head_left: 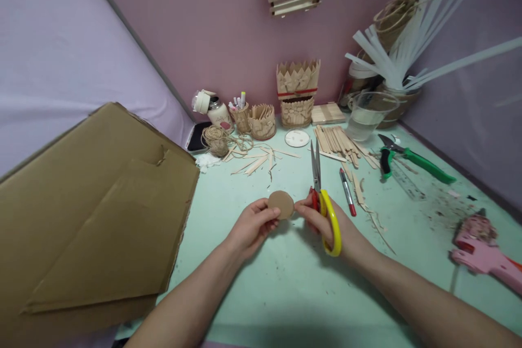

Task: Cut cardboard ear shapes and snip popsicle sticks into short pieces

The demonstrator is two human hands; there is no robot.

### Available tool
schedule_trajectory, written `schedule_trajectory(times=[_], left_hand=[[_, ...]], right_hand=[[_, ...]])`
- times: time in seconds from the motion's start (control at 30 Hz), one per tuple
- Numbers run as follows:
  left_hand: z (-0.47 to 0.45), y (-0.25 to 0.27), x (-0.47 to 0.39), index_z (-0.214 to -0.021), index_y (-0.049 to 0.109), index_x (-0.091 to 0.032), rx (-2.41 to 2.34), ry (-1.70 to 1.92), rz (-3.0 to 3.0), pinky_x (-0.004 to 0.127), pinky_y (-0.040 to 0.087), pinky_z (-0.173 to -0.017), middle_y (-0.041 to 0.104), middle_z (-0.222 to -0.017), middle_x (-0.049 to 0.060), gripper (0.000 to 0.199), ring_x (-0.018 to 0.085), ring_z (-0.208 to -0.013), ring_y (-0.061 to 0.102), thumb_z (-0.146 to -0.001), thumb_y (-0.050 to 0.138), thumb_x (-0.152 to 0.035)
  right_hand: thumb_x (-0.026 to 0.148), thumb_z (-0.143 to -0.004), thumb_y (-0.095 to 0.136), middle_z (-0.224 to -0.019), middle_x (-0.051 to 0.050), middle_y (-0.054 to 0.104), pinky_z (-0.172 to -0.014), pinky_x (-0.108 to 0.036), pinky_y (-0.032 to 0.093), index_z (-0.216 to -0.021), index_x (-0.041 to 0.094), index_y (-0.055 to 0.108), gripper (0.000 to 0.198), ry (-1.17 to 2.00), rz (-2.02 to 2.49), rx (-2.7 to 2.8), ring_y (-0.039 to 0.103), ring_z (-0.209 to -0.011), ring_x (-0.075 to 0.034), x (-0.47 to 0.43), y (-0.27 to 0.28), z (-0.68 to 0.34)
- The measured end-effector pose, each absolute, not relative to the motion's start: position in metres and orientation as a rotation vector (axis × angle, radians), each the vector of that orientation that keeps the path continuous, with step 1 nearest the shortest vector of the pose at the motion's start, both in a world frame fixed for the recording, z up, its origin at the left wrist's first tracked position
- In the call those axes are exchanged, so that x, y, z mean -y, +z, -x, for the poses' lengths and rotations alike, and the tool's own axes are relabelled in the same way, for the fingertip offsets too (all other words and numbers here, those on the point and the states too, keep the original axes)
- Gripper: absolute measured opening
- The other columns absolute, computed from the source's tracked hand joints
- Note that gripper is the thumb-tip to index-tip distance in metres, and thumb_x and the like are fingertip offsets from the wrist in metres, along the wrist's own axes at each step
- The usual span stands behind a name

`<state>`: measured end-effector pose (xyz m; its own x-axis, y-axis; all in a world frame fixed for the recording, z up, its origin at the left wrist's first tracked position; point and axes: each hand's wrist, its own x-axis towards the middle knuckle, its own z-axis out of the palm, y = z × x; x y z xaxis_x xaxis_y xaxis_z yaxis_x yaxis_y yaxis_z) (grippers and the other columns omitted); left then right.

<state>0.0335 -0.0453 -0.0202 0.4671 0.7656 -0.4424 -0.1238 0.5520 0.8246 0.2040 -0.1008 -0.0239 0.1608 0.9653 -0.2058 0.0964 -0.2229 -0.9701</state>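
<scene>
A round cardboard disc (281, 204) is pinched between the thumb and fingers of my left hand (253, 224), held above the table. My right hand (322, 220) carries a pair of scissors (332, 223) with yellow and red handles hooked over the thumb and fingers. Their blades point away from me, toward the back of the table, and look nearly closed. The fingertips of my right hand reach the disc's right edge; whether they grip it, I cannot tell.
Large cardboard (110, 212) stands at left. Behind lie wooden sticks (336, 140), twine (216, 141) and a white round lid (297, 137). At right are a red marker (347, 193), green-handled pruners (424, 163), a plastic cup (365, 119) and a pink glue gun (481, 253).
</scene>
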Motion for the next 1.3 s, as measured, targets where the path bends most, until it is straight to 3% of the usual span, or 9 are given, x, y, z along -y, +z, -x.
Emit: schedule_trajectory(times=[0.37,0.47,0.67,0.9,1.07,1.3], left_hand=[[-0.027,-0.019,0.031,-0.082,0.058,-0.013,-0.859,0.628,-0.567,0.013,0.031,-0.048,0.051,-0.070,-0.002,0.031,0.002,-0.056,0.043,-0.063,0.079,-0.022],[-0.025,-0.019,0.032,-0.082,0.057,-0.013,-0.992,0.579,-0.900,0.016,0.027,-0.047,0.051,-0.069,-0.002,0.028,0.004,-0.055,0.040,-0.066,0.075,-0.026],[-0.021,-0.017,0.040,-0.104,0.061,-0.017,-1.121,0.286,-1.657,0.022,0.033,-0.056,0.051,-0.065,-0.005,0.035,0.010,-0.059,0.045,-0.070,0.065,-0.025],[-0.012,-0.014,0.038,-0.111,0.065,-0.019,-1.145,0.351,-2.080,0.030,0.042,-0.070,0.063,-0.093,0.006,0.039,0.018,-0.076,0.053,-0.072,0.063,-0.025],[-0.010,-0.009,0.039,-0.134,0.047,-0.024,-0.886,0.273,-2.227,0.040,0.039,-0.098,0.053,-0.128,0.009,0.069,0.028,-0.117,0.045,-0.068,0.068,-0.023],[-0.017,-0.015,0.041,-0.130,0.047,-0.022,-0.764,0.256,-2.294,0.039,0.040,-0.097,0.056,-0.124,0.008,0.061,0.026,-0.112,0.046,-0.071,0.059,-0.014]], right_hand=[[0.039,-0.079,0.052,-0.073,-0.001,0.057,-0.062,-0.029,0.041,-0.078,0.023,0.044,0.018,0.950,1.762,1.326,0.053,-0.065,-0.017,0.099,-0.020,-0.218],[0.039,-0.081,0.052,-0.070,-0.001,0.058,-0.056,-0.028,0.038,-0.079,0.025,0.039,0.019,0.845,1.920,1.440,0.052,-0.060,-0.018,0.099,-0.025,-0.223],[0.032,-0.080,0.053,-0.072,-0.003,0.060,-0.053,-0.025,0.033,-0.081,0.024,0.040,0.015,0.620,2.101,1.569,0.055,-0.061,-0.020,0.094,-0.023,-0.231],[0.031,-0.081,0.052,-0.074,-0.005,0.060,-0.052,-0.025,0.032,-0.083,0.023,0.042,0.013,0.577,2.143,1.602,0.056,-0.061,-0.020,0.092,-0.026,-0.232],[0.034,-0.082,0.051,-0.071,-0.004,0.060,-0.051,-0.025,0.030,-0.085,0.023,0.043,0.014,0.566,2.213,1.616,0.055,-0.061,-0.021,0.092,-0.024,-0.232],[0.032,-0.082,0.050,-0.069,-0.005,0.059,-0.050,-0.027,0.028,-0.088,0.021,0.046,0.013,0.504,2.266,1.681,0.057,-0.060,-0.023,0.094,-0.026,-0.231]])
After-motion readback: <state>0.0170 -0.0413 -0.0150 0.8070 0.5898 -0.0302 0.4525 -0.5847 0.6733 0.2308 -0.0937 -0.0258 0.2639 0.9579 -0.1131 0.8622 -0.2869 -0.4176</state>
